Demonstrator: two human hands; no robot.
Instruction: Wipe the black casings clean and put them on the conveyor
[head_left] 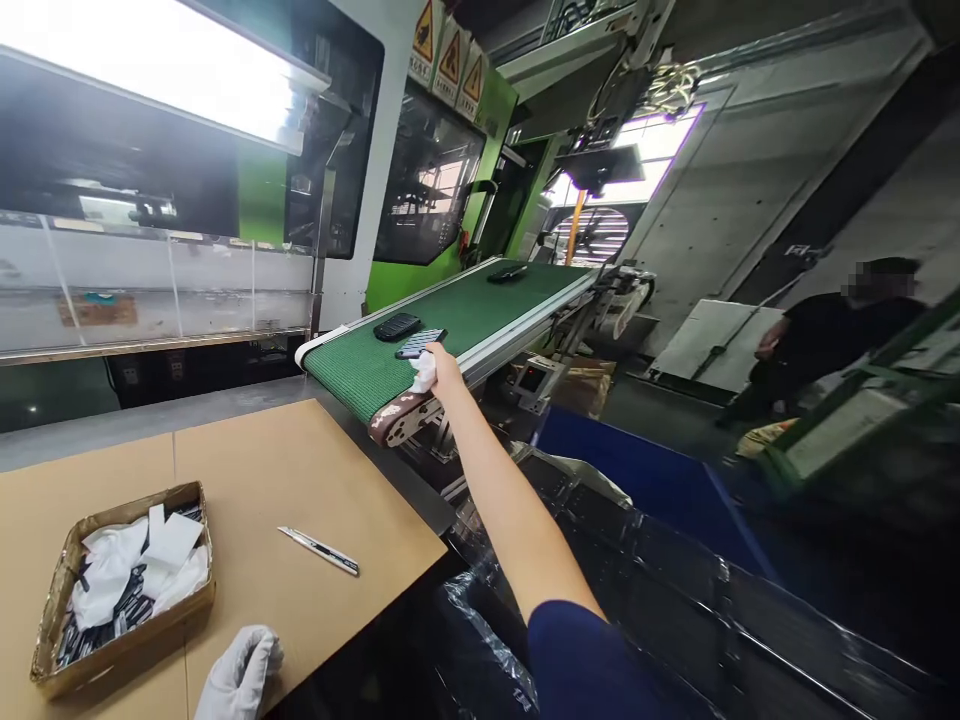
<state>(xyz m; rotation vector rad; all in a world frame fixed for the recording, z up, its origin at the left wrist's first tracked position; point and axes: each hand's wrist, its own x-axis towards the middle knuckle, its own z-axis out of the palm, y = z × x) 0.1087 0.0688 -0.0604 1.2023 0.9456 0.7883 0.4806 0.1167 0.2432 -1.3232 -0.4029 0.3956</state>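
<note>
Table (pixel 262 450), cardboard-covered: open box (pixel 150 632) at 8 o'clock, black slivers (pixel 133 605) and white wads (pixel 111 565) inside. Gloved left hand (pixel 240 672) at 7, fingers loosely curled; cannot tell how narrow its grip is. Utility knife (pixel 319 550) near, toward its 1 o'clock. Just left of centre, dark part (pixel 397 327) on green belt (pixel 352 372). Beside it, toward 4, right hand (pixel 442 368) holds striped part (pixel 416 344), grip narrow. Another dark piece (pixel 508 273) toward 12.

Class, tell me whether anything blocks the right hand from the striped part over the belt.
Nothing visible does. The right hand reaches the striped part, its fingers overlapping the part's right end. White material shows at the hand; whether any lies between fingers and part cannot be told.
</note>
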